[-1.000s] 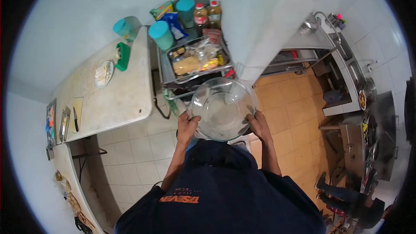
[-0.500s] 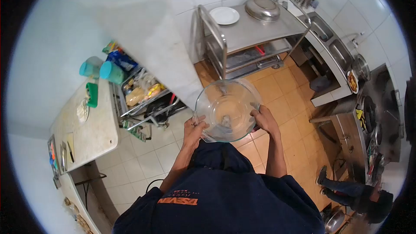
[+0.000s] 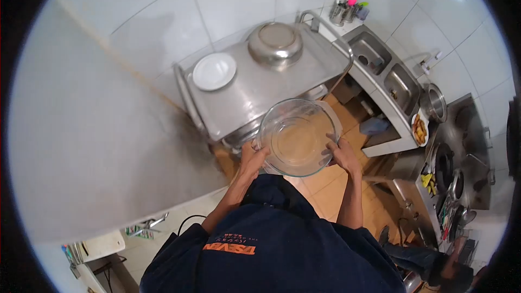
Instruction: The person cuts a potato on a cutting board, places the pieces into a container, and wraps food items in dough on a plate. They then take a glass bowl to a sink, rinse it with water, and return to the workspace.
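A clear round glass bowl point(image 3: 296, 138) is held in front of my body, above the floor and close to the near edge of a steel cart. My left hand point(image 3: 253, 160) grips its left side, thumb on the rim. On the opposite side my right hand point(image 3: 343, 154) is closed around the rim, its fingers showing through the glass. Nothing is visible inside the bowl. On the cart top point(image 3: 239, 103) lie a white plate point(image 3: 215, 71) and an upside-down steel bowl point(image 3: 275, 44).
A double sink point(image 3: 401, 89) stands right of the cart, with a plate of food point(image 3: 419, 129) at the counter's end. Beyond it is a stove point(image 3: 469, 152) with pans. Another person point(image 3: 429, 260) stands at lower right. A pale wall point(image 3: 125, 130) fills the left.
My view has turned and moved forward, bringing the cart closer with the bowl near its edge. The worktable at left has mostly gone behind the wall. Both hands keep hold of the bowl.
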### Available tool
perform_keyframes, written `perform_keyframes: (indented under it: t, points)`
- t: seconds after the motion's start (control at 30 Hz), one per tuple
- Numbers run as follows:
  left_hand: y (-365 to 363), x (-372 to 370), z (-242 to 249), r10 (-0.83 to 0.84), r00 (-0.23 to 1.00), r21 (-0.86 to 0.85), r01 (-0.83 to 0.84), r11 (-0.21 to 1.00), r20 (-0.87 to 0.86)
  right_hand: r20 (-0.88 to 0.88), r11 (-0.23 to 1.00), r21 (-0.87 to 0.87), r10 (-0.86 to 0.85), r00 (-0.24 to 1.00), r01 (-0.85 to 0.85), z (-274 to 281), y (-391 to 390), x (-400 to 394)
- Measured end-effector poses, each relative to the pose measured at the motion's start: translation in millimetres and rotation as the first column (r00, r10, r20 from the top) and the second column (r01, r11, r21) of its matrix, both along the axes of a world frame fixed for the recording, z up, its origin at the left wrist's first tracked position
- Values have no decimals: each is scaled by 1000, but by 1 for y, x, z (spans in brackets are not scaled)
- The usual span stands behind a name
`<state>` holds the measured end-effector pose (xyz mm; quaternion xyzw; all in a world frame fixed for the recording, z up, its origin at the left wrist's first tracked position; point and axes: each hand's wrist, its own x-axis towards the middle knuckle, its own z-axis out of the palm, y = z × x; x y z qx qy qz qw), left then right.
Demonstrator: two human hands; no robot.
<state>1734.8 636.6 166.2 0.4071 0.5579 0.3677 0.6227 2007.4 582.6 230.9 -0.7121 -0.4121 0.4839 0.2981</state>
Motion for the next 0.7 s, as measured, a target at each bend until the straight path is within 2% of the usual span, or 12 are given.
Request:
perform_keyframes:
  t: [0.07, 0.13, 0.23, 0.33, 0.37, 0.4, 0.53, 0.57, 0.67, 0.7]
  points:
    - [35, 37, 17, -88, 995, -49, 86, 995, -42, -8, 998, 9, -61, 998, 61, 6, 24, 38]
    - [67, 78, 19, -61, 998, 19, 61, 998, -17, -23, 994, 3, -105, 994, 105, 5, 47, 77]
    - [114, 145, 22, -77, 997, 28, 76, 997, 22, 91, 990, -118, -70, 993, 81, 9, 83, 148]
    - [163, 212, 20, -191, 980, 28, 189, 982, 62, 41, 984, 67, -167, 985, 164, 18, 118, 216]
    - [178, 234, 20, -233, 970, 17, 232, 973, 76, 30, 985, 15, -175, 984, 174, 23, 130, 247]
    - [192, 258, 19, -271, 958, 7, 272, 962, 89, 52, 966, 31, -259, 964, 258, 19, 142, 280]
    - [232, 377, 14, -203, 977, 23, 202, 979, 63, -55, 845, 266, -468, 882, 464, 7, 183, 440]
    - [245, 407, 17, -222, 973, 18, 221, 975, 68, -17, 812, 320, -511, 859, 489, 2, 192, 486]
    - [266, 494, 33, -251, 964, 59, 247, 967, 83, 297, 780, 381, -612, 732, 497, -23, 210, 617]
    - [274, 523, 38, -250, 964, 87, 242, 966, 91, 474, 822, 407, -563, 677, 399, -29, 217, 661]
